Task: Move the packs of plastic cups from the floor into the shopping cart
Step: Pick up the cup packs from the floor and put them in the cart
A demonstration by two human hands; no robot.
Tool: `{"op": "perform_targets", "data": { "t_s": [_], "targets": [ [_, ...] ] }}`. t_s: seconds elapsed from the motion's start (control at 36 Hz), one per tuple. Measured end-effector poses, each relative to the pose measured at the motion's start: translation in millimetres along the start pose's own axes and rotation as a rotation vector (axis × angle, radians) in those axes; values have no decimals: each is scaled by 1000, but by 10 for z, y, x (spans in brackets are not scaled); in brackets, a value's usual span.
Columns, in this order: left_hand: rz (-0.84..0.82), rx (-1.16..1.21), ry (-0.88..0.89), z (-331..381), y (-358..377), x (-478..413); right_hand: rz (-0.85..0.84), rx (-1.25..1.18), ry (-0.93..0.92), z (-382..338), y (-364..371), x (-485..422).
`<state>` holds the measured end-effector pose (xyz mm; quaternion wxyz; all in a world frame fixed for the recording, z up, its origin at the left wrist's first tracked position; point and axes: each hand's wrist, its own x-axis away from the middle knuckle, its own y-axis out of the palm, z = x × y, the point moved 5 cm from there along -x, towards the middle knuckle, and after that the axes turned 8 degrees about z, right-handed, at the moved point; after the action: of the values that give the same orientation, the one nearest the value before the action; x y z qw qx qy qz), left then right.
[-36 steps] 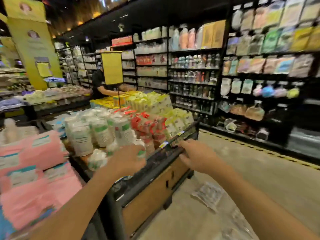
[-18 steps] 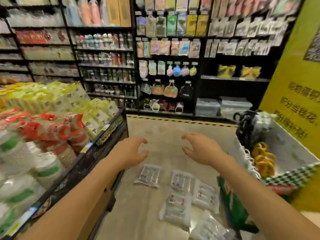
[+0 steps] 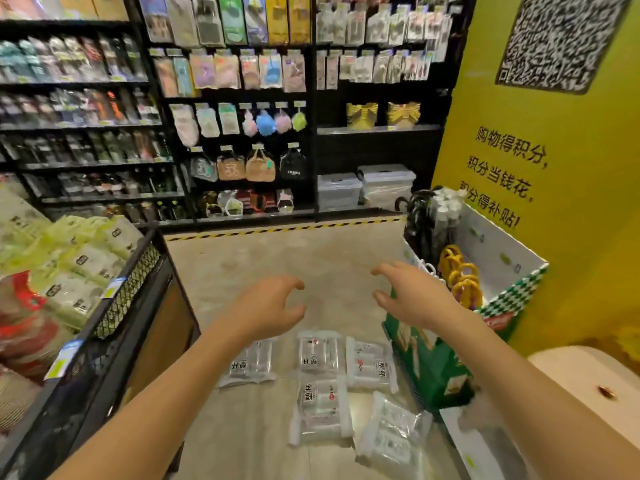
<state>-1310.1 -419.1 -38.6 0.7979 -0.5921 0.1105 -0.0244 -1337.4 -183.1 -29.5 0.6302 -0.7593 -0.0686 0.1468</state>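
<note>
Both hands, left [image 3: 270,308] and right [image 3: 412,296], hovered spread and empty above the packs of plastic cups [image 3: 322,386] lying on the floor [image 3: 277,258] at six o'clock. The reach had begun; next, lowering to grasp one.

Both bare arms reach forward, left hand [image 3: 266,308] and right hand [image 3: 414,297] empty, fingers curled.

Both hands, the left hand [image 3: 268,308] and the right hand [image 3: 412,297], hung empty with fingers curled and spread above the clear packs of plastic cups [image 3: 320,386] lying on the floor [image 3: 277,258] toward six o'clock, a display bin [image 3: 135,289] at nine o'clock.
</note>
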Motion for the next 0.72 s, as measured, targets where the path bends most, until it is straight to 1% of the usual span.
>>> {"op": "perform_targets", "data": {
  "t_s": [0.08, 0.25, 0.42, 0.64, 0.72],
  "targets": [
    [-20, -7, 29, 38, 132, -330, 15, -14, 8, 185, 88, -228],
    [-19, -10, 33, 86, 395, -1132, 25, -25, 9, 636, 259, -818],
    [-64, -12, 16, 38, 711, -1762, -25, -43, 12, 986, 554, -1404],
    [-137, 20, -9, -230, 1153, -2422, -95, -46, 28, 1197, 1054, -2047],
    [-170, 6, 20, -369, 1342, -2669, -117, -61, 57, 1226, 1249, -2254]
  ]
}}
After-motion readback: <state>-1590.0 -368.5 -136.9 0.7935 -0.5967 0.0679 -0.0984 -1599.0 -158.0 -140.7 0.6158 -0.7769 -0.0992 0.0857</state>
